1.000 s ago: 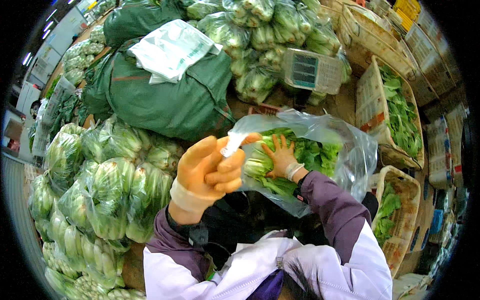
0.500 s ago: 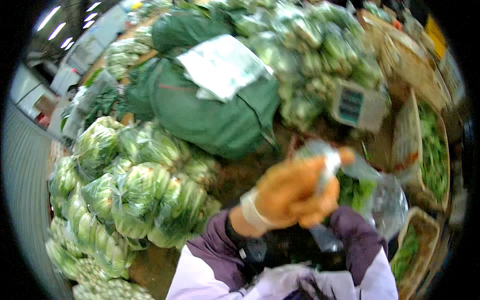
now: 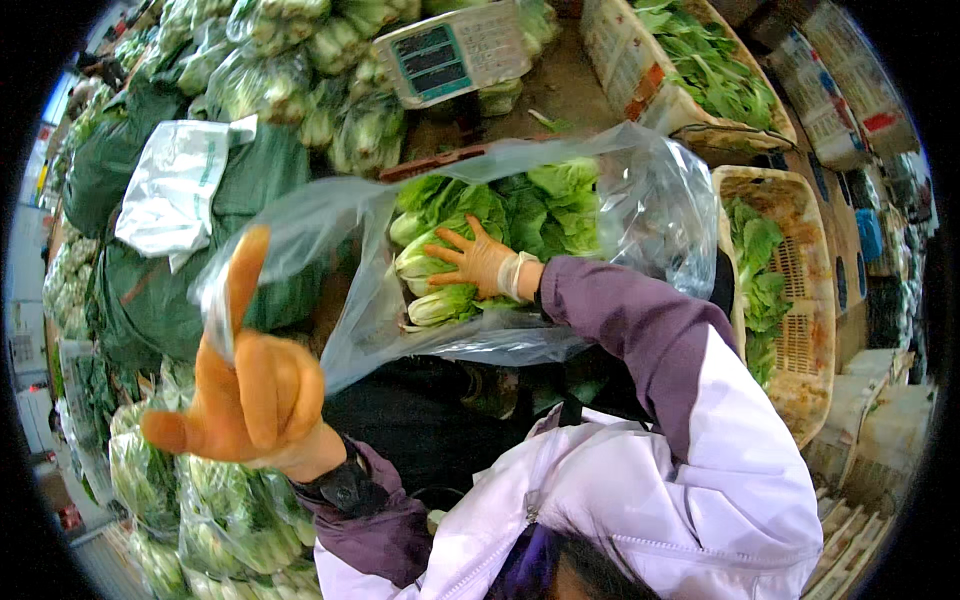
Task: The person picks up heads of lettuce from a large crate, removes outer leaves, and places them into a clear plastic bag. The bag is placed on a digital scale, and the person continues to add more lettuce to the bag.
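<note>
one orange-gloved right hand presses, fingers spread apart, on a heap of pale-stemmed leafy green vegetables that lies in front of the person, with a large, clear, wrinkled plastic bag spread around it. the orange-gloved left hand is raised at the bag's left end; its forefinger points up with the film against it, its thumb sticks out sideways, and the other fingers curl together. whether they grip the film, i cannot tell. a dark wrist band circles the left wrist. beyond the bag, a white plastic panel with dark display windows stands near green vegetables in clear bags. to the left, a flat white plastic bag lies on a bulging dark green sack. to the right, a stained cream plastic crate holding leafy greens stands just beside the clear bag, with a second, long cream crate farther off.
</note>
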`<state>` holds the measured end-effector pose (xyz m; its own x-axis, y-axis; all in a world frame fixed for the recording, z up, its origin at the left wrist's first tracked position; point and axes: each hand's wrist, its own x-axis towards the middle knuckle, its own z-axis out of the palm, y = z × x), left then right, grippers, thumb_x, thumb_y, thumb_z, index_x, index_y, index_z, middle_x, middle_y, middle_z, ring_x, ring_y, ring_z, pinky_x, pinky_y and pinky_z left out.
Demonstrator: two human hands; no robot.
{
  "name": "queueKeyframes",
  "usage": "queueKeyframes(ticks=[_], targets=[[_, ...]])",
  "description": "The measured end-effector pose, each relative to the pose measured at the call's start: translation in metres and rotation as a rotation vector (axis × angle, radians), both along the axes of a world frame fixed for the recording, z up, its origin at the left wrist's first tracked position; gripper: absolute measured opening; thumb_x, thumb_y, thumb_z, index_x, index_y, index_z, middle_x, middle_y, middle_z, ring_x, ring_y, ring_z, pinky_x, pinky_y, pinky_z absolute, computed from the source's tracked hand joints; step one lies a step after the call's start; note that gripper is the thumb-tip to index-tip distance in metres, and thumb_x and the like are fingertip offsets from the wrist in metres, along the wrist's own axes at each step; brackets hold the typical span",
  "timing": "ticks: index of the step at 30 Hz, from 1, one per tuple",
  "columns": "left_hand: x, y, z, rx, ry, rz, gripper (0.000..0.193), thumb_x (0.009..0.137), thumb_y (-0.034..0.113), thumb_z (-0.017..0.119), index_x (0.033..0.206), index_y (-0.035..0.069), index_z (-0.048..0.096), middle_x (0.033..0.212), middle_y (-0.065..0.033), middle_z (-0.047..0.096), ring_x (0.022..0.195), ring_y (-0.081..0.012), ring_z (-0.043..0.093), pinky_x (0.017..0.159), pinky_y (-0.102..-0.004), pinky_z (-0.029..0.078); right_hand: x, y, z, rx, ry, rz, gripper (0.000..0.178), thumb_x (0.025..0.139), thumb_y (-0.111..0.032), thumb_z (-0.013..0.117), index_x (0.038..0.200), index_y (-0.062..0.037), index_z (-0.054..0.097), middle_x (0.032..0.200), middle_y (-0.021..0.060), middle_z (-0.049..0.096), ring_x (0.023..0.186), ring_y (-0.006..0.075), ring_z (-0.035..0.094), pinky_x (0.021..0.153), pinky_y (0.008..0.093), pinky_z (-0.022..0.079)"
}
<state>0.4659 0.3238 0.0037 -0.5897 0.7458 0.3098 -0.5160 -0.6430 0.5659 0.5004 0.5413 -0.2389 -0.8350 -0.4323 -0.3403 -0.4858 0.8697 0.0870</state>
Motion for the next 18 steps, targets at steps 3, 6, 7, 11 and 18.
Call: queueKeyframes(ticks=[3, 6, 7, 11, 18], targets=[[0.004, 0.009, -0.007, 0.007, 0.060, -0.044, 0.119, 0.073, 0.051, 0.066, 0.131, -0.014, -0.016, 0.047, -0.0025, 0.044, 0.034, -0.0089, 0.036, 0.033, -0.0233, 0.030, 0.008, 0.014, -0.031, -0.098, 0.086, 0.041, 0.074, 0.078, -0.033, 0.057, 0.138, -0.0431, 0.015, 0.149, 0.0071, 0.008, 0.135, 0.0330, 0.011, 0.098, 0.0668, 0.017], [-0.017, 0.021, -0.023, 0.052, 0.032, -0.113, 0.100, 0.082, 0.042, 0.057, 0.137, 0.001, -0.015, 0.066, -0.0032, 0.046, 0.048, -0.0121, 0.035, 0.042, -0.0259, 0.032, 0.029, 0.032, -0.038, -0.231, 0.152, 0.013, 0.067, 0.082, -0.025, 0.050, 0.137, -0.0429, 0.018, 0.149, 0.0072, 0.006, 0.136, 0.0338, 0.007, 0.100, 0.0662, 0.009], [-0.024, 0.012, -0.028, 0.000, 0.075, -0.094, 0.097, 0.083, 0.041, 0.056, 0.138, 0.001, -0.013, 0.067, -0.0034, 0.046, 0.050, -0.0123, 0.035, 0.045, -0.0265, 0.032, 0.030, 0.032, -0.012, -0.246, 0.085, 0.011, 0.067, 0.082, -0.024, 0.051, 0.138, -0.0416, 0.019, 0.149, 0.0074, 0.006, 0.136, 0.0338, 0.005, 0.101, 0.0656, 0.006], [-0.011, 0.008, -0.028, -0.297, 0.323, 0.138, 0.091, 0.083, 0.039, 0.054, 0.139, -0.003, -0.005, 0.070, -0.0020, 0.042, 0.057, -0.0110, 0.039, 0.062, -0.0284, 0.031, 0.006, 0.000, -0.018, -0.302, 0.236, 0.075, 0.075, 0.067, -0.047, 0.067, 0.133, -0.0356, 0.034, 0.146, 0.0110, 0.016, 0.135, 0.0363, 0.009, 0.103, 0.0645, 0.008], [-0.049, -0.015, -0.108, -1.332, 0.904, 1.234, 0.033, 0.094, 0.029, 0.039, 0.109, 0.004, 0.054, 0.086, -0.0063, 0.059, 0.071, -0.0143, 0.056, 0.072, -0.0292, 0.050, 0.179, 0.072, 0.111, -1.095, 0.433, -0.455, 0.042, 0.074, -0.021, 0.063, 0.111, -0.0031, 0.055, 0.088, 0.0180, 0.062, 0.081, 0.0334, 0.060, 0.068, 0.0417, 0.048]])
